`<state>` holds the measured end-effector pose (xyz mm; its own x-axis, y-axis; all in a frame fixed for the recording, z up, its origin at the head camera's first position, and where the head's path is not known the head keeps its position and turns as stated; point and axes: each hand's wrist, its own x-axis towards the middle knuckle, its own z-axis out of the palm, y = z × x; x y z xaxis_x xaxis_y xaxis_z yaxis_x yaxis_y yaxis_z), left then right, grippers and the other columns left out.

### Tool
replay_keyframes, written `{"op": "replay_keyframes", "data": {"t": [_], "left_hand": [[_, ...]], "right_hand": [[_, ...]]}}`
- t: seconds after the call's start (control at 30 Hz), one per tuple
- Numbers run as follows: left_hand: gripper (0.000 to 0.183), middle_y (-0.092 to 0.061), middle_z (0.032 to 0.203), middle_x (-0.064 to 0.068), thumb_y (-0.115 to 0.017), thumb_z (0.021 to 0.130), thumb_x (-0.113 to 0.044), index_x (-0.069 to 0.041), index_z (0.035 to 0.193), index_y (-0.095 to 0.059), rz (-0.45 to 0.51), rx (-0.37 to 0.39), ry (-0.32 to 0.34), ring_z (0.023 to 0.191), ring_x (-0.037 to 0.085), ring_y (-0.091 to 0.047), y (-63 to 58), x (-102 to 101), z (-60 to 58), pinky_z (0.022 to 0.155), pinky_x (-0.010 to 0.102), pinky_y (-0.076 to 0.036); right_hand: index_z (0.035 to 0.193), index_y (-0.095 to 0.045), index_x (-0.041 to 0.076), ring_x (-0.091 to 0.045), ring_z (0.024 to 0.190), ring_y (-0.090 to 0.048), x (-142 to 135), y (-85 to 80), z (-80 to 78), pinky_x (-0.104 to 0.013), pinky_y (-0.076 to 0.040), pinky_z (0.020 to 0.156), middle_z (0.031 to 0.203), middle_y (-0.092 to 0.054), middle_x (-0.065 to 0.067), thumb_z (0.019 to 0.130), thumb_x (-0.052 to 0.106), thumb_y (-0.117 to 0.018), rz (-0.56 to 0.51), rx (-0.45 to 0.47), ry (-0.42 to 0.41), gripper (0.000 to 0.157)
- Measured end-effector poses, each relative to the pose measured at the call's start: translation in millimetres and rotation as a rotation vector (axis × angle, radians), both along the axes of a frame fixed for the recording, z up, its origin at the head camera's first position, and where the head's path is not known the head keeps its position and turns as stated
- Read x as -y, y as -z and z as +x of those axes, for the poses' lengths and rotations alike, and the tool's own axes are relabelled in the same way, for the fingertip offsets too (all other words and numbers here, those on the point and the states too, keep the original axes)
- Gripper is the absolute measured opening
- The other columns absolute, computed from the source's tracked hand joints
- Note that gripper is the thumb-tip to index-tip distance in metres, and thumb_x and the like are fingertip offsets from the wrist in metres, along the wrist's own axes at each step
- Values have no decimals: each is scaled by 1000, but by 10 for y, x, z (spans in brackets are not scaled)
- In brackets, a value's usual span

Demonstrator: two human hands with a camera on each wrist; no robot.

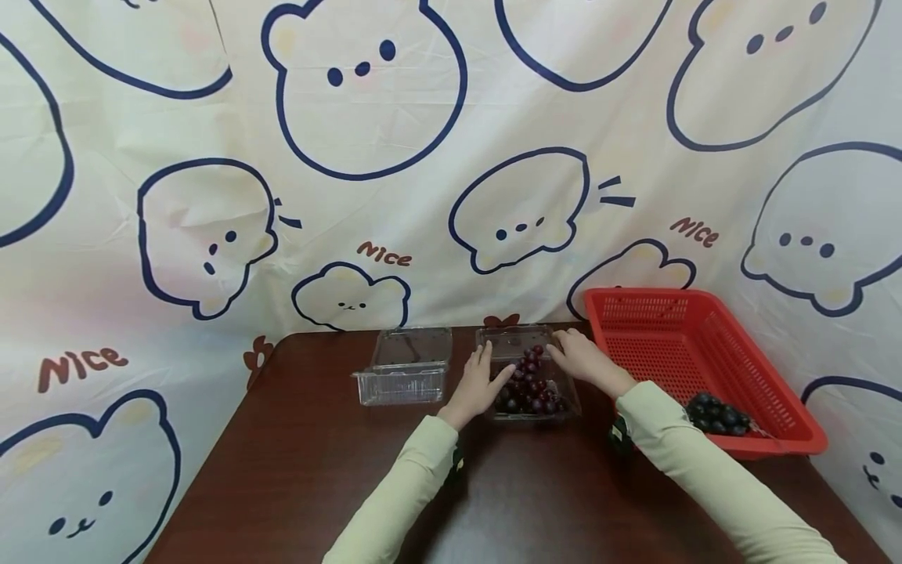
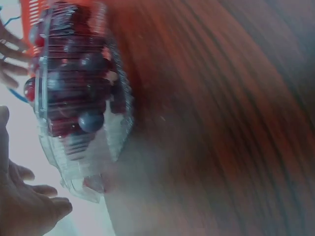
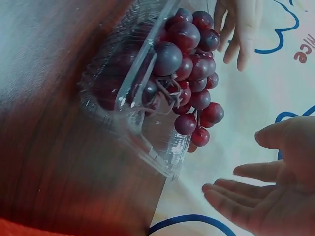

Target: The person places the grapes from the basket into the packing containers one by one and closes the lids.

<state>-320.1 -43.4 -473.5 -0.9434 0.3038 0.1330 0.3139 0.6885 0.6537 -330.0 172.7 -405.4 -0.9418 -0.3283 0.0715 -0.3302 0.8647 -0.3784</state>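
A bunch of dark red grapes (image 1: 530,388) lies in a clear plastic clamshell box (image 1: 572,403) whose lid is folded back. Some grapes rise above the rim, as the right wrist view shows. My left hand (image 1: 479,384) is over the box's left side, fingers extended and thumb apart. On the other side, my right hand (image 1: 585,360) reaches over the back right part, near the lid, its fingers spread loosely. Neither hand grips anything; whether the fingertips touch the lid is hard to tell. In the left wrist view, the grapes (image 2: 74,88) press against the box's ribbed wall.
Left of the grapes stands another clear plastic box (image 1: 402,384), its lid raised behind it. A red plastic basket (image 1: 655,345) stands at the right with a bunch of black grapes (image 1: 717,415) in its near corner. Behind the brown table (image 1: 317,454) hangs a bear-print cloth (image 1: 366,211).
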Motion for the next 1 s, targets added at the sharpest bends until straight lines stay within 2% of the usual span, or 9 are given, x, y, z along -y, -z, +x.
{"op": "replay_keyframes", "data": {"t": [0.17, 0.23, 0.37, 0.47, 0.73, 0.87, 1.0], "left_hand": [[79, -9, 144, 21, -28, 85, -61, -9, 141, -6, 162, 37, -29, 130, 39, -12, -62, -14, -15, 97, 58, -19], [79, -10, 144, 21, -29, 86, -60, -8, 141, -6, 204, 64, -44, 130, 38, -13, -82, -19, -20, 98, 57, -20], [76, -12, 144, 18, -31, 88, -56, -5, 141, -9, 267, 115, -89, 131, 33, -15, -103, -22, -45, 101, 52, -20], [76, -14, 144, 16, -31, 88, -56, -4, 140, -11, 274, 140, -119, 131, 32, -16, -101, -27, -64, 102, 50, -21], [77, -18, 144, 15, -31, 86, -59, -7, 141, -14, 275, 174, -152, 130, 32, -19, -83, -38, -64, 102, 50, -22], [75, -19, 143, 16, -30, 87, -58, -7, 140, -15, 270, 173, -159, 130, 33, -20, -74, -37, -58, 101, 50, -23], [74, -20, 142, 16, -30, 88, -55, -5, 140, -16, 306, 186, -170, 129, 33, -22, -66, -31, -57, 100, 51, -23]], "right_hand": [[123, -38, -13, -41, 102, -48, 34, -13, -64, -48, -43, 79, 115, -46, -32, 94, 23, -37, -23, 61, 22, 46], [121, -39, -14, -39, 97, -51, 44, 9, -94, -46, -45, 74, 110, -48, -31, 94, 24, -37, -28, 81, 35, 47], [124, -35, -15, -42, 103, -47, 40, 60, -130, -48, -43, 79, 116, -44, -34, 94, 25, -35, -25, 110, 66, 50], [126, -31, -17, -46, 111, -39, 26, 100, -143, -51, -38, 86, 122, -37, -37, 94, 24, -35, -18, 117, 80, 52], [128, -26, -17, -46, 117, -32, 4, 215, -158, -52, -32, 93, 128, -31, -37, 95, 22, -34, -35, 139, 69, 52], [129, -25, -16, -46, 117, -32, 3, 264, -159, -52, -32, 93, 129, -30, -36, 95, 22, -31, -36, 146, 72, 51], [128, -25, -18, -47, 117, -33, -1, 301, -172, -52, -32, 93, 128, -31, -37, 96, 21, -29, -55, 140, 89, 51]]}}
